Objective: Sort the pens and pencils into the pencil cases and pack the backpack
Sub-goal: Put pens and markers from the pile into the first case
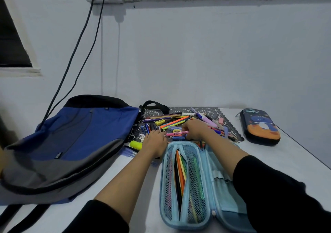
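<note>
A light blue pencil case (166, 193) lies open in front of me, its mesh pocket holding several coloured pencils (180, 171). Beyond it a pile of pens and pencils (177, 121) is spread over a black lace mat (211, 111). My right hand (194, 127) reaches into the pile and pinches a pink pen (174, 134). My left hand (155, 141) rests at the pile's left edge, fingers curled down on the items; what it holds is hidden. A blue and grey backpack (75, 143) lies flat at the left. A dark pencil case (259, 127) with an orange print sits closed at the far right.
A yellow highlighter (135, 144) and blue pens (129, 152) lie between the backpack and my left arm. Two black cables (78, 49) hang from wall sockets down behind the backpack. The white table (286, 153) ends at the right edge and meets the wall behind.
</note>
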